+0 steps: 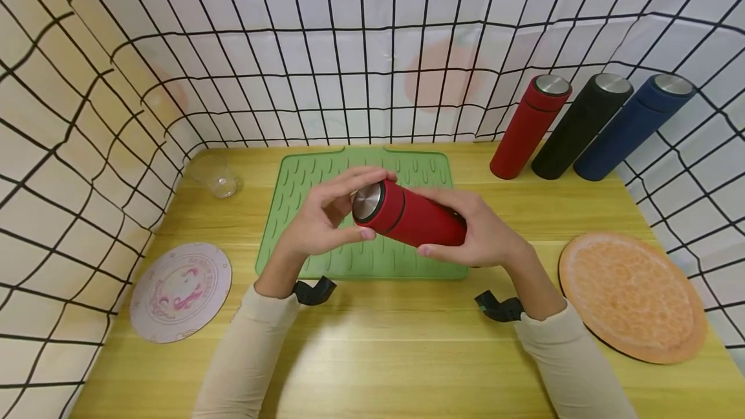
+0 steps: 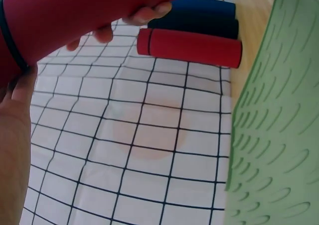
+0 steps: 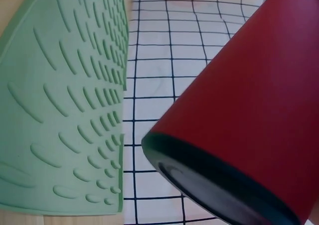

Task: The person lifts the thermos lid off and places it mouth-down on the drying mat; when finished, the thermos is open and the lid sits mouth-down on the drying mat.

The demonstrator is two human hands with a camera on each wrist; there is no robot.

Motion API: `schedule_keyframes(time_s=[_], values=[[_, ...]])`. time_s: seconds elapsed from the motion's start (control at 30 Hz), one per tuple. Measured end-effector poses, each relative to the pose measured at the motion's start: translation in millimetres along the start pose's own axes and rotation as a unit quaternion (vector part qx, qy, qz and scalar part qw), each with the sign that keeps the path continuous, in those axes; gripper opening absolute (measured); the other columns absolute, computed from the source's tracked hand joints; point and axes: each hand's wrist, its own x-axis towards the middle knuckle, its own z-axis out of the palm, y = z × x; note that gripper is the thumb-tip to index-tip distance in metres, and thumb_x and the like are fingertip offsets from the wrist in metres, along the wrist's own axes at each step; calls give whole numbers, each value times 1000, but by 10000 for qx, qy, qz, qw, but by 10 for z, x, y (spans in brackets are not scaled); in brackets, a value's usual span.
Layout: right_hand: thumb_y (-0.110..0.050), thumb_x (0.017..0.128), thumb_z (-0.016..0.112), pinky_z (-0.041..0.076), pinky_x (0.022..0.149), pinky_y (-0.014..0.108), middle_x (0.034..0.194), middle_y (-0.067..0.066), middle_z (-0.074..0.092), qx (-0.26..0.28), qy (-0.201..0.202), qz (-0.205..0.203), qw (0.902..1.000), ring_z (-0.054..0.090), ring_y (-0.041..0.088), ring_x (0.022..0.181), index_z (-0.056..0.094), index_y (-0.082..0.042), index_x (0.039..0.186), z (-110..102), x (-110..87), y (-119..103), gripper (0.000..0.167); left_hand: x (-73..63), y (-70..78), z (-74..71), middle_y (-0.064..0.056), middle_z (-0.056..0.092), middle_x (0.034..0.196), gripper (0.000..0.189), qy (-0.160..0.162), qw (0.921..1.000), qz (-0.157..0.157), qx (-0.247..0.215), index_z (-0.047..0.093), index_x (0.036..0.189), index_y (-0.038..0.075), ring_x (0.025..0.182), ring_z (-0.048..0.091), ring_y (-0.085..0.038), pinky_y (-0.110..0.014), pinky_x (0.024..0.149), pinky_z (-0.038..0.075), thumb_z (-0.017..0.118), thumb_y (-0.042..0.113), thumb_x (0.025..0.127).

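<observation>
In the head view, a red thermos bottle [image 1: 425, 217] is held tilted above the green drying mat [image 1: 361, 262], its silver-topped cap toward the left. My left hand [image 1: 323, 215] holds the cap end, thumb below and fingers above. Around the lower body my right hand [image 1: 485, 228] grips, thumb on the near side. The left wrist view has the red bottle [image 2: 94, 21] across the top, with fingertips [image 2: 147, 15] from the other hand under it. Its dark-rimmed base shows on the bottle [image 3: 249, 100] in the right wrist view.
A second red bottle [image 1: 529, 128], a black one [image 1: 582, 125] and a blue one [image 1: 634, 125] stand at the back right. An orange round mat [image 1: 631, 296] lies right, a pink-white round mat [image 1: 180, 293] left. Near the back left stands a clear glass [image 1: 218, 176]. Grid-patterned cloth [image 1: 378, 50] surrounds the table.
</observation>
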Motion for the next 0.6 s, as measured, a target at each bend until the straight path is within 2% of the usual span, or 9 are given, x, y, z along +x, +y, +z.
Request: schedule_keyframes(time_s=[0.23,0.37,0.47,0.6], values=[[-14,80,88,61,79,32,124,-1,69,-68,-5,30,10000,64,16,104,54,-19,149,-37,6,-6,78,0,0,13,-5,58,147,65,207,9996,21,189,57,147,18,135,52,-33,-44,96,60,83,22,88],[-14,80,88,61,79,32,126,-1,69,-126,51,18,9999,64,15,105,53,-19,151,-47,7,-20,79,4,12,45,-7,57,148,69,383,9987,80,340,53,147,-1,135,53,-33,-46,95,60,82,21,89],[-14,80,88,60,80,32,128,-1,68,-241,185,-4,9995,63,15,106,52,-20,151,-51,9,-10,80,17,3,85,-10,58,147,73,677,9966,62,464,50,144,-13,132,55,-32,-46,94,61,82,24,89],[-15,80,89,61,81,33,131,-1,67,-459,428,-50,9980,64,15,107,51,-22,152,-44,12,20,81,34,-39,160,-20,59,144,75,1236,9901,-11,669,53,142,-13,127,58,-30,-40,92,62,82,31,89]])
